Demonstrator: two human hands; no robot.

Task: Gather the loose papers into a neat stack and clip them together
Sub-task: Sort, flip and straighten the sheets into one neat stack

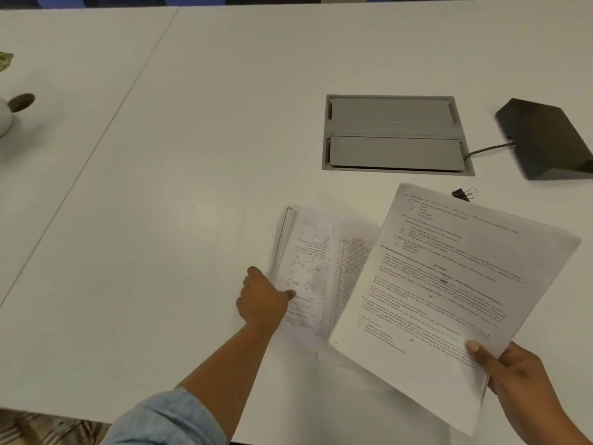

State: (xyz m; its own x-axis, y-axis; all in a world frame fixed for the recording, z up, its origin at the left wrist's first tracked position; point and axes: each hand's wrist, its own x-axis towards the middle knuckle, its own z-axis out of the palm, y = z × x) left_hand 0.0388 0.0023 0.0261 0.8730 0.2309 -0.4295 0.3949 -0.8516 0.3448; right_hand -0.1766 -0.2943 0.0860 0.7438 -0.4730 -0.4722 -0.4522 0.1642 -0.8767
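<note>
Evidently the papers are only half gathered. One printed sheet (449,284) is lifted off the table (192,187), tilted, its lower corner pinched between the thumb and fingers of the right hand (513,370), which is clamped on it near the table's near edge. Held up like that, it is out of the way while the rest get collected, and ready to be laid on top.

Just beside it, partly under its raised left edge, lie the remaining pages (308,274), overlapping and skewed, flat on the table. The left hand (263,300) rests on their left margin, thumb pressed onto the top page with the chemistry diagrams and fingers curled at the paper's edge; I judge it is pinning or sliding them together so they square up. Whether the fingers have got under the sheets I cannot tell.

Beyond the lifted sheet, toward the far right, a black binder clip (463,194) sits on the table, half hidden by the sheet's top corner and not yet needed. Further back are a grey cable hatch (394,133) set into the tabletop and a dark wedge-shaped device (545,136) with a cord running into the hatch.
</note>
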